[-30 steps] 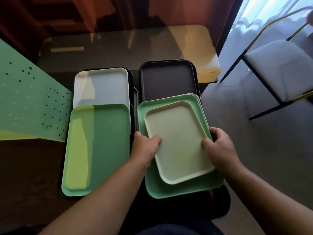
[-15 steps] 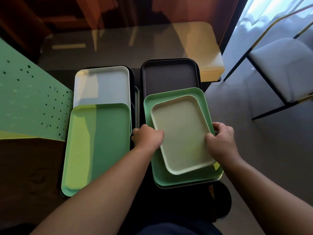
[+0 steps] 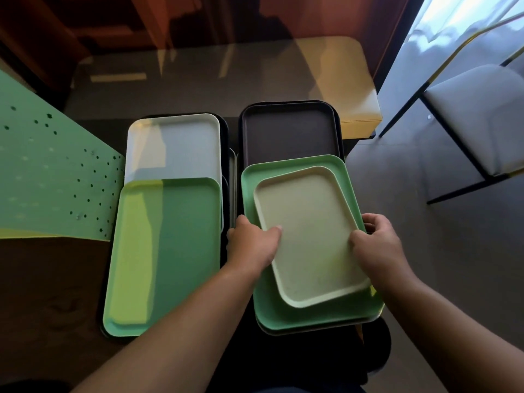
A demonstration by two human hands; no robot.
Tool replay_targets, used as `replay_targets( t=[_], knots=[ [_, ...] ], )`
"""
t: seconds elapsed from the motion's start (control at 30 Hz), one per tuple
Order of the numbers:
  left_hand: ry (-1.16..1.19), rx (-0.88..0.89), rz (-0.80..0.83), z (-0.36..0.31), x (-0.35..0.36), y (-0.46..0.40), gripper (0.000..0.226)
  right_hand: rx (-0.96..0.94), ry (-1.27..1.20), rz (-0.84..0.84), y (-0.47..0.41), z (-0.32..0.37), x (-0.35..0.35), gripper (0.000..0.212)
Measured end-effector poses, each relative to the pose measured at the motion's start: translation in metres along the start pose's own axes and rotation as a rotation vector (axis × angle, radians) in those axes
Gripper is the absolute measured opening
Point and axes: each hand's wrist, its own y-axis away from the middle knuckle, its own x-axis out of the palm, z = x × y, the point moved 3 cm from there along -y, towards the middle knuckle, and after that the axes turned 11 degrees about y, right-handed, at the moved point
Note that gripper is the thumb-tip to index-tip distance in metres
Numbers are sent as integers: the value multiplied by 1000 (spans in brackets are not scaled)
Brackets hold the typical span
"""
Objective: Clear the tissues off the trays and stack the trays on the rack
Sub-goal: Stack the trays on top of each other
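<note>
A small cream tray (image 3: 309,236) lies askew on a larger green tray (image 3: 295,316), and both rest on the right-hand pile over a dark brown tray (image 3: 289,131). My left hand (image 3: 252,245) grips the left edges of the cream and green trays, thumb on top. My right hand (image 3: 377,242) grips their right edges the same way. On the left pile a green tray (image 3: 167,251) overlaps a white tray (image 3: 175,146). No tissue is visible on any tray.
A green perforated panel (image 3: 51,177) slopes along the left. Beyond the trays lies a glossy table top (image 3: 215,80). A white-cushioned chair (image 3: 482,120) with a black frame stands on the grey floor at the right.
Both hands have pushed the cream and green trays away from me, farther onto the right pile, so less of the brown tray shows. The left pile has not moved.
</note>
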Motion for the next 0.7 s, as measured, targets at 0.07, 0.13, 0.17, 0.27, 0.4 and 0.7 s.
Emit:
replay_targets(
  t=[0.07,0.13,0.17,0.27,0.4,0.7],
  knots=[
    [82,39,-5,-6,-7,1,97,-17,-25,-6,2,7,-2,34],
    [149,100,-18,-22,-15,-4,101,-53,-46,-18,-4,24,-6,33],
    [177,127,-28,-33,-19,-10,102,-67,-54,-20,-9,35,-7,32],
    [211,191,-61,-69,-28,-33,97,-80,-97,9,-30,74,-9,29],
    [168,225,-99,-102,-34,-63,88,-68,-139,64,-61,109,-1,37],
    [-18,246,-72,-110,-35,-100,53,-81,-74,63,-96,124,18,50]
  ],
)
